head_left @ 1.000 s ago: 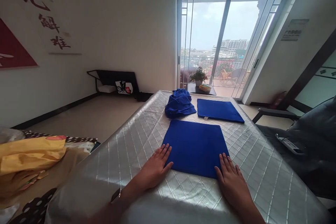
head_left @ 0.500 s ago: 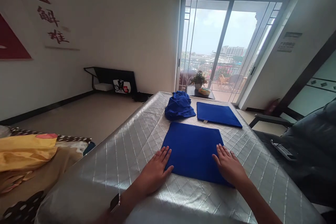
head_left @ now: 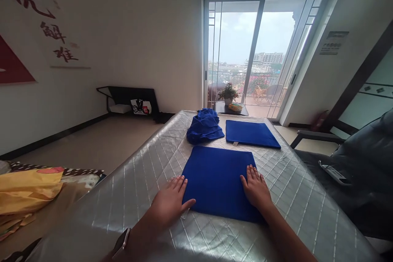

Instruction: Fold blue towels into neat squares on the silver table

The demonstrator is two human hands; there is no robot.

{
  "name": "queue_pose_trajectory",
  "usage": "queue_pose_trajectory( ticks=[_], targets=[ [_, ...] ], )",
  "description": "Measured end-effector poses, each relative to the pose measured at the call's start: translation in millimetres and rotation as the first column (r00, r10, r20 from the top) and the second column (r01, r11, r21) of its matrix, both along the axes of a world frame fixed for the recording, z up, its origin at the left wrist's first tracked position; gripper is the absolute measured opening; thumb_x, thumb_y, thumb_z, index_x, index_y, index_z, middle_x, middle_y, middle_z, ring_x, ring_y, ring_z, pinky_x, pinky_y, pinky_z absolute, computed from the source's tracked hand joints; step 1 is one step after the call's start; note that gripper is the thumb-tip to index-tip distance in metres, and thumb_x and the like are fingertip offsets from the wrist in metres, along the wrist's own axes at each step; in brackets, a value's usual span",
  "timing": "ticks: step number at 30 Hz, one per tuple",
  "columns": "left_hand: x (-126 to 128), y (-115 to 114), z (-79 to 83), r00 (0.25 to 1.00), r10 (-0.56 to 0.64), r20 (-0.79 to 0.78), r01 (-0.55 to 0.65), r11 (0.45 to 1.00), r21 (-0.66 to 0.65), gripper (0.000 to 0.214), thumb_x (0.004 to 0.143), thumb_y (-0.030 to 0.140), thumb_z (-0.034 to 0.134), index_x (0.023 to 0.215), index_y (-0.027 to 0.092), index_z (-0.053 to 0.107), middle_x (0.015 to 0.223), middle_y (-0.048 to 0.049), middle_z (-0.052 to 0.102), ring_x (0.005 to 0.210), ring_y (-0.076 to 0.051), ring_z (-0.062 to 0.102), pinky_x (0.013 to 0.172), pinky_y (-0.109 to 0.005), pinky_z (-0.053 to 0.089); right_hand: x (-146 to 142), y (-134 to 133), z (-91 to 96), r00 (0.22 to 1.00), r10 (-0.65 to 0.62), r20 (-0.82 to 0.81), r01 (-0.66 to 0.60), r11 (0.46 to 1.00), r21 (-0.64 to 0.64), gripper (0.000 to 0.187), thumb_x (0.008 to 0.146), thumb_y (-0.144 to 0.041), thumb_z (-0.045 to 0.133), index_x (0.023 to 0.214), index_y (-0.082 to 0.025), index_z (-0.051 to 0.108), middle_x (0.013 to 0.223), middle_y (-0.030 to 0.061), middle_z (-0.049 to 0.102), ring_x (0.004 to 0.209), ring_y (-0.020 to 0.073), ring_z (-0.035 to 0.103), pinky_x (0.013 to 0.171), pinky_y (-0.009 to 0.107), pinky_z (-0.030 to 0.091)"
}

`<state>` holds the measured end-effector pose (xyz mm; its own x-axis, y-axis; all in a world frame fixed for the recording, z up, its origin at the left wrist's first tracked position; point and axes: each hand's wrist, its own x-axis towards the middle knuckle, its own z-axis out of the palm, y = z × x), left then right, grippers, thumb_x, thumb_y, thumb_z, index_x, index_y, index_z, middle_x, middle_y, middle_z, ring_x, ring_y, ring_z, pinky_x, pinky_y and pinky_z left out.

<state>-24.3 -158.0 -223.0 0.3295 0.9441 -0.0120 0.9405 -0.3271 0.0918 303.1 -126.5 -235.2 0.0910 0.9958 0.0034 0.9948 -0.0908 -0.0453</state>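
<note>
Head view: folded blue cloth [head_left: 216, 180] lies flat on the silver quilted tabletop [head_left: 147, 180], near centre. Left hand [head_left: 170, 200] is open, palm down on the tabletop against the cloth's left edge with the thumb at its near-left corner. Right hand [head_left: 255, 188] is open, fingers spread, flat on the cloth's right side; neither grips anything. Farther off, apart from the cloth: second flat blue cloth [head_left: 250, 133] to the right, crumpled blue pile [head_left: 204, 125] just left of it, plant [head_left: 227, 92] past the far end by the glass door [head_left: 245, 49], yellow fabric [head_left: 27, 188] off the tabletop at near left.
</note>
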Motion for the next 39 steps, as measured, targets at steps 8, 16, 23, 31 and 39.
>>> queue_pose_trajectory(
  ticks=[8,16,23,31,39],
  targets=[
    [146.1,54.9,19.6,0.867,-0.478,0.143,0.469,0.878,0.091,0.079,0.1,0.067,0.014,0.153,0.014,0.038,0.16,-0.0117,0.033,0.149,-0.022,0.027,0.122,-0.038,0.02,2.5,-0.2,-3.5,0.999,0.036,0.009,-0.037,0.999,0.021,0.063,0.102,-0.038,0.02,0.157,-0.007,0.026,0.164,0.0127,0.02,0.152,0.0229,0.015,0.122,0.042,0.014],
    [164.0,78.2,-19.4,0.913,-0.375,0.159,0.36,0.926,0.116,0.073,0.102,0.061,0.012,0.158,0.014,0.024,0.164,-0.0088,0.025,0.153,-0.021,0.015,0.124,-0.04,0.014,3.9,-0.2,-5.4,0.998,0.041,0.057,-0.043,0.999,0.031,0.063,0.101,-0.034,0.017,0.156,-0.003,0.024,0.164,0.0125,0.02,0.152,0.0239,0.017,0.122,0.042,0.015],
    [62.0,96.0,-14.9,0.982,-0.108,0.157,0.103,0.994,0.041,0.081,0.099,0.068,0.01,0.158,0.014,0.025,0.164,-0.0115,0.023,0.152,-0.026,0.016,0.123,-0.047,0.014,8.3,5.5,-15.2,0.997,0.034,0.066,-0.037,0.999,0.035,0.065,0.101,-0.037,0.017,0.157,-0.006,0.024,0.165,0.0104,0.018,0.152,0.0225,0.014,0.123,0.042,0.014],
    [25.3,106.3,-22.3,0.986,0.04,0.16,-0.048,0.998,0.049,0.09,0.097,0.071,0.008,0.157,0.006,0.025,0.163,-0.019,0.021,0.152,-0.032,0.015,0.122,-0.049,0.016,8.1,6.5,-5.6,0.995,0.026,0.101,-0.021,0.999,-0.047,0.064,0.101,-0.039,0.019,0.158,-0.008,0.022,0.165,0.0084,0.016,0.152,0.0219,0.014,0.122,0.045,0.015],
    [29.0,103.4,-20.1,0.984,0.038,0.177,-0.05,0.997,0.064,0.091,0.096,0.072,0.008,0.156,0.005,0.026,0.162,-0.02,0.022,0.151,-0.033,0.019,0.121,-0.048,0.018,15.6,41.3,34.8,0.997,0.039,0.066,-0.023,0.974,-0.223,0.064,0.101,-0.045,0.024,0.152,-0.01,0.038,0.16,0.0106,0.033,0.15,0.0261,0.022,0.121,0.047,0.019]
  ],
)
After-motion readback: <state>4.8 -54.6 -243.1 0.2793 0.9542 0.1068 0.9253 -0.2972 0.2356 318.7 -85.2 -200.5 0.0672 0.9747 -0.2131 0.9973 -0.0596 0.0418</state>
